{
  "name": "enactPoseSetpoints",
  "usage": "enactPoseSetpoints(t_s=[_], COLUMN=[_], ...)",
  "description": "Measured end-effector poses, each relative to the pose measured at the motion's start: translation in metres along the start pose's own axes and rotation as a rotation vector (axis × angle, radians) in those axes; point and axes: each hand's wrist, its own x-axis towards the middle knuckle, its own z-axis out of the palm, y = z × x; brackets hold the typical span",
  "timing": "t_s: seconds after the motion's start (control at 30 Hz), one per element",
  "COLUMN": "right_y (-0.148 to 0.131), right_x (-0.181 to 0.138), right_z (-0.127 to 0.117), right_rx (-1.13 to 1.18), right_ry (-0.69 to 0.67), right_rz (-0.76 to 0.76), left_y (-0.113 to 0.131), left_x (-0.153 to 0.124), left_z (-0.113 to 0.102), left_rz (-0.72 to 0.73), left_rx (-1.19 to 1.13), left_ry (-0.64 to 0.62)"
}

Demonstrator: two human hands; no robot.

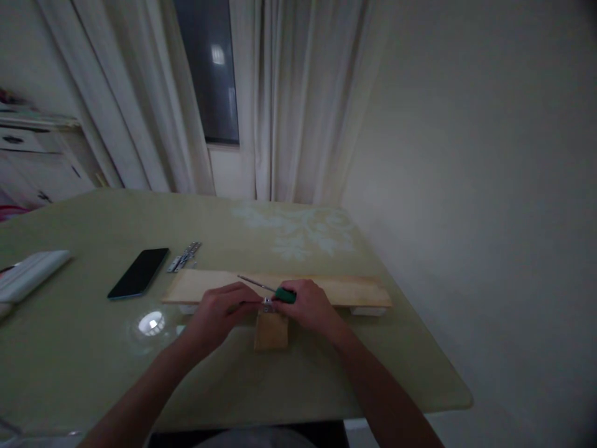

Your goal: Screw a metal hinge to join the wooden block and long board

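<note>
A long wooden board [347, 291] lies across the table, raised on white supports. A shorter wooden piece [271, 333] meets its near edge at the middle. At that joint sits a small metal bracket [267, 305]. My left hand [224, 308] is closed, its fingertips pinching the bracket's left side. In my right hand [308, 303] is a screwdriver [285, 295] with a green handle; its shaft points left above the board. The right fingertips also touch the bracket's right side. Any screw at the fingertips is too small to make out.
Several metal brackets [185, 256] lie in a small pile beyond the board's left end. A black phone [140, 272] rests left of them. Farther left is a white object [35, 274]. The glossy table [224, 398] runs up to a wall on the right.
</note>
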Motion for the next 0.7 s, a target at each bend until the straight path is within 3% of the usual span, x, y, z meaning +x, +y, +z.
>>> enactPoseSetpoints(t_s=[0.17, 0.37, 0.7], right_y=[0.0, 0.0, 0.0], right_x=[-0.001, -0.001, 0.001], right_z=[0.0, 0.0, 0.001], right_rx=[0.021, 0.013, -0.003], right_ry=[0.003, 0.006, 0.011], right_rz=[0.012, 0.008, 0.01], left_y=[-0.013, -0.026, -0.029], left_x=[0.004, -0.004, -0.002], left_z=[0.023, 0.037, 0.047], left_rz=[0.038, 0.111, -0.049], left_rx=[0.058, 0.104, 0.061], left_ry=[0.08, 0.077, 0.205])
